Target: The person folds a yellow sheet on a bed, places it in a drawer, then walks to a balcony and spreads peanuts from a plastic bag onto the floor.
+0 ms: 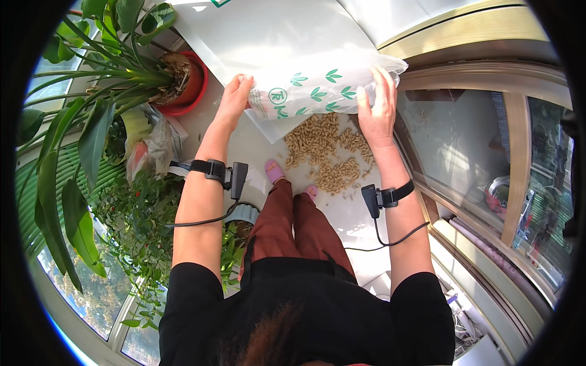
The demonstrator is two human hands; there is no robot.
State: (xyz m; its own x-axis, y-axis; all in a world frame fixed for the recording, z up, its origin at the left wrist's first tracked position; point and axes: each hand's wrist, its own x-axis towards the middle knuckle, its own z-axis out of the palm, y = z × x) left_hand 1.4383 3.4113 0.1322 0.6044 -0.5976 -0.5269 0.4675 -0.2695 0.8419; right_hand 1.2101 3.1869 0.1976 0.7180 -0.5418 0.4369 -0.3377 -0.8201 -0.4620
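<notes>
A translucent white plastic bag (316,89) with green leaf prints and a round green mark stretches between my two hands. My left hand (238,94) pinches the bag's left end between thumb and fingers. At the bag's right end, my right hand (379,103) lies with thumb and fingers apart against the plastic; whether it grips a fold cannot be told. Below the bag, many unshelled peanuts (320,146) are spread on the pale floor, partly hidden by it. Under and beyond the bag lies a large white sheet (270,27).
A large potted plant (190,82) in a red saucer stands at the upper left. Leafy plants, plastic bags (158,142) and a light blue pot (245,212) are on the left. A framed glass sliding door (453,132) runs along the right. My feet in pink slippers (274,171) are beside the peanuts.
</notes>
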